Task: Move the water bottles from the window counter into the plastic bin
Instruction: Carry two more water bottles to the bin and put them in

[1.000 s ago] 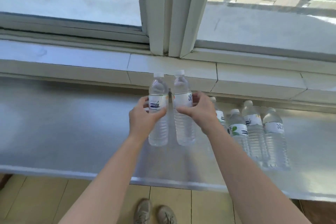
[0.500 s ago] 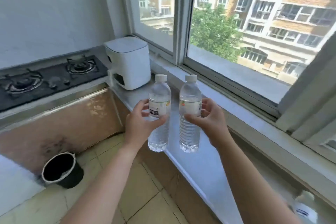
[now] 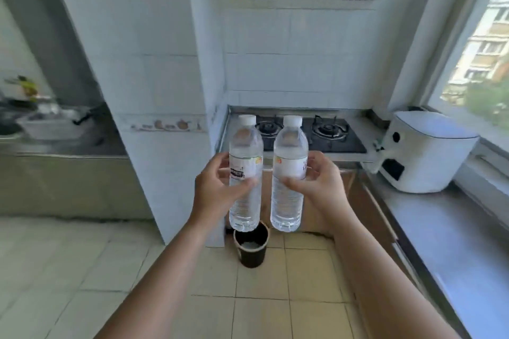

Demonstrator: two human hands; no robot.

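Note:
My left hand (image 3: pixel 217 190) grips a clear water bottle (image 3: pixel 246 173) with a white cap, held upright in the air. My right hand (image 3: pixel 316 184) grips a second clear water bottle (image 3: pixel 289 173), also upright, close beside the first. Both bottles hang above the tiled floor, in front of the stove. The window counter (image 3: pixel 446 228) runs along the right side. The other bottles are out of view, and I see no plastic bin that I can name for sure.
A black bucket (image 3: pixel 252 249) stands on the floor just below the bottles. A white appliance (image 3: pixel 424 154) sits on the counter's far end beside a black gas stove (image 3: pixel 305 132). A tiled pillar (image 3: pixel 154 91) rises on the left, with a cluttered counter (image 3: pixel 55 129) behind it.
I have turned left, away from the window, with both bottles lifted off the counter. The stove and pillar now face me and the row of bottles has left view.

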